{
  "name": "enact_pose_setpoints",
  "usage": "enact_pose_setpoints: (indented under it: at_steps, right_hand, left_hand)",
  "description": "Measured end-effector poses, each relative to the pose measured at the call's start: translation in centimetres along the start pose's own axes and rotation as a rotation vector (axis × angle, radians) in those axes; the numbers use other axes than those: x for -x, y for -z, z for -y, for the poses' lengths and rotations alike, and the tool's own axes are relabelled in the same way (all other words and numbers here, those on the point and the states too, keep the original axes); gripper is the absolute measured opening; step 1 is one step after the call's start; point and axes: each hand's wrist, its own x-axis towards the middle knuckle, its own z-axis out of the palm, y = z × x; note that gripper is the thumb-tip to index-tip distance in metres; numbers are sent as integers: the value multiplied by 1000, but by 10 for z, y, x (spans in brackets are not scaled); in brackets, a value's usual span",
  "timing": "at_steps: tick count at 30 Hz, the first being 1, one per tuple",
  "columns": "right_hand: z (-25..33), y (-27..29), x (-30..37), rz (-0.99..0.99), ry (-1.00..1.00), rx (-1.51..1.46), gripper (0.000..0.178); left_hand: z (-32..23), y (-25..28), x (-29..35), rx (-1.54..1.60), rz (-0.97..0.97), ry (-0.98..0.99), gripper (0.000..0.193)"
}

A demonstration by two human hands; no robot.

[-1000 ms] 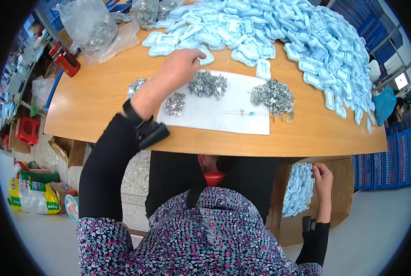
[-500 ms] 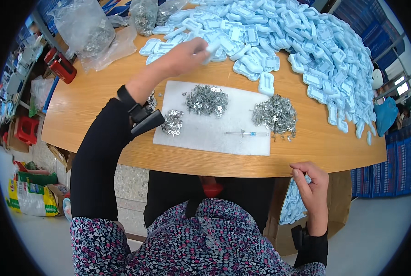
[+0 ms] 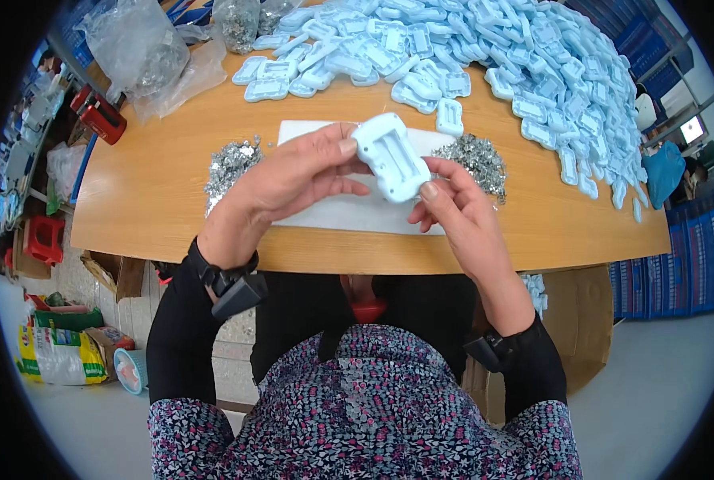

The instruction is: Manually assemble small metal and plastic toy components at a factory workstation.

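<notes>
Between my two hands is a light blue plastic casing [image 3: 394, 158], tilted, with its recessed rectangular side facing up. My left hand [image 3: 305, 172] pinches its upper left end between thumb and fingers. At the lower right end, my right hand [image 3: 461, 204] grips it with thumb and fingertips. Below them lies a white foam mat [image 3: 333, 214], mostly covered by my hands. A heap of small metal pieces [image 3: 477, 164] sits by the mat's right edge, and another metal heap [image 3: 233, 168] lies left of it, beside my left wrist.
A large pile of light blue casings [image 3: 549, 88] spreads over the back and right of the wooden table [image 3: 149, 208]. Plastic bags of metal parts [image 3: 153, 64] and a red-and-black container [image 3: 98, 116] stand back left. An open cardboard box [image 3: 585, 320] is below the right edge.
My left hand has come back from the pile toward me with a casing. My right hand has risen from the table's front edge and taken hold of its other end.
</notes>
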Motion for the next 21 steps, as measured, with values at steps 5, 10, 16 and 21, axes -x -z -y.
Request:
enact_pose_setpoints:
  at_steps: [5,10,16,21]
  right_hand:
    - [-11,-5,21,147,-164,-190,30]
    - [-21,-12,45,276,-271,-114,25]
    - [-2,3,49,497,-116,314,19]
    - [31,0,28,611,-95,447,25]
  left_hand:
    - [34,-19,24,52,-114,-32,47]
    - [59,-46,43,249,-159,-73,70]
    - [54,-44,46,-271,-48,136,61]
    - [51,-49,40,-167,274,410,57]
